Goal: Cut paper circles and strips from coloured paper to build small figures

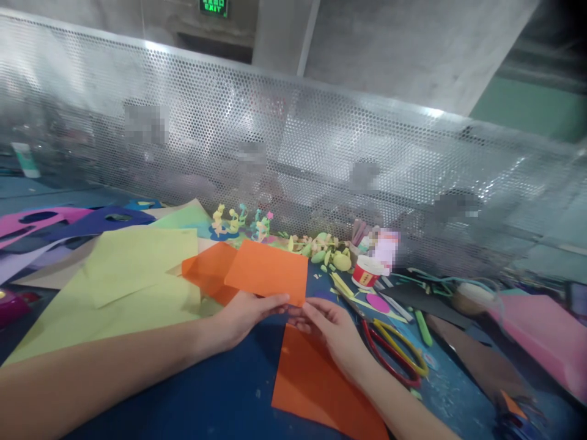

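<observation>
Between my two hands an orange sheet (270,269) is held up by its near edge, above the blue table. My left hand (245,315) pinches the edge with the thumb on top and the fingers underneath. At the sheet's near right corner, my right hand (328,327) grips it between thumb and fingers. Another orange sheet (206,269) lies behind and to the left, partly covered by the raised one. A third, darker orange sheet (321,385) lies flat under my right wrist, which hides part of it.
Scissors (389,348) with red and yellow handles lie right of my right hand. Large pale yellow sheets (142,263) spread at left. Small figures (224,223), a red-and-white cup (365,273) and coloured scraps (342,260) stand before a perforated metal screen (293,153). Pink material (541,336) lies far right.
</observation>
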`<control>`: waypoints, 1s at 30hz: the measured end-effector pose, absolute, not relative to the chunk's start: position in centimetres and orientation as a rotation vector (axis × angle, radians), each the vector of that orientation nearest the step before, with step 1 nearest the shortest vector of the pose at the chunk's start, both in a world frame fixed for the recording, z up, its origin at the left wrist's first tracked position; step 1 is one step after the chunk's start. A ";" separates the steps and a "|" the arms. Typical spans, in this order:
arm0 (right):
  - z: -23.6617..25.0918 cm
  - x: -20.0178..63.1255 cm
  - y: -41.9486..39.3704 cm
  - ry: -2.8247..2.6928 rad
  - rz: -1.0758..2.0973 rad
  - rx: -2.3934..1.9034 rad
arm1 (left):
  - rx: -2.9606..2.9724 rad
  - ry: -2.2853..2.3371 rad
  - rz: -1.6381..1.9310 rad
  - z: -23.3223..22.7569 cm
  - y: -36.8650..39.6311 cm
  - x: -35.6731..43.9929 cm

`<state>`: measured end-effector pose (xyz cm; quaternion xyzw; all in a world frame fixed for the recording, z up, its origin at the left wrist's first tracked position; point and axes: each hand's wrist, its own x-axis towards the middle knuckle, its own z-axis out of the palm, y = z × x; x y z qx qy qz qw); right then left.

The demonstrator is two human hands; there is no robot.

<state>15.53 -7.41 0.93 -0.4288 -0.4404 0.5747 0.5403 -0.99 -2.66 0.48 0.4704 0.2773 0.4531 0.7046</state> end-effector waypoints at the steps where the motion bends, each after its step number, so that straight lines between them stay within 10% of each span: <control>1: 0.9 15.5 -7.4 -1.052 1.364 -1.025 | 1.084 0.628 1.007 0.4 -2.7 -0.9; 30: 1.6 15.2 -7.9 -1.290 1.206 -1.160 | 1.270 0.636 1.002 0.4 -3.2 -0.9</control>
